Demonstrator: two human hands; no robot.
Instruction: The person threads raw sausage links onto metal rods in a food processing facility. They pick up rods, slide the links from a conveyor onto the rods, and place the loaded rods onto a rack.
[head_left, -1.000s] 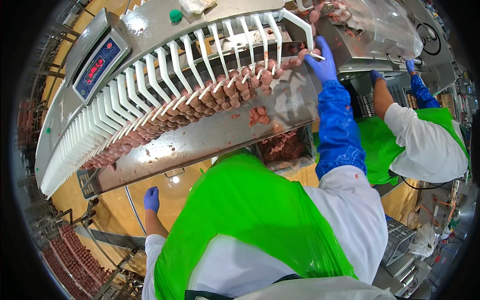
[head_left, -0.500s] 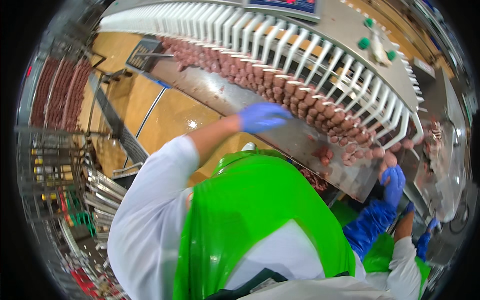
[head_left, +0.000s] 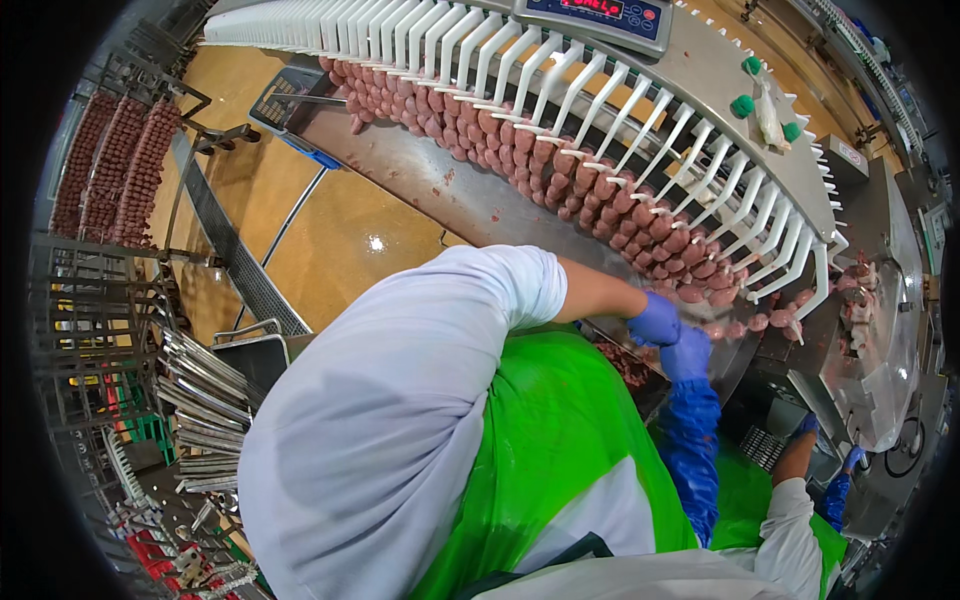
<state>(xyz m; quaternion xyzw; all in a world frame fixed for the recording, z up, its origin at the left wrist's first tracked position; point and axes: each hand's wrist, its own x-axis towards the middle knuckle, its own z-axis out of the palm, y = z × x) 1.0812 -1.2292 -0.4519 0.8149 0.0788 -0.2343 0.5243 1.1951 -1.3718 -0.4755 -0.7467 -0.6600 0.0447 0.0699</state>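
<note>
My left hand [head_left: 655,319] and my right hand [head_left: 687,354], both in blue-violet gloves, meet below the right end of the rack. A string of pink sausage links [head_left: 735,329] runs from the right into my right hand, whose fingers are closed on it. My left hand's fingers are curled closed against the right hand; whatever they hold is hidden. Above them, many looped sausages [head_left: 610,195] hang in rows from the white hooks [head_left: 690,165] of a long curved rack.
Under the hanging sausages lies a metal tray [head_left: 420,175] with meat scraps. A scale [head_left: 600,22] stands beyond the hooks. A co-worker's arm [head_left: 790,500] is at lower right. Metal rods [head_left: 205,400] and a rack of sausages [head_left: 145,175] are at left.
My left hand has swung right and down to meet the right. My right hand has moved left from the rack's end, drawing the sausage string with it.
</note>
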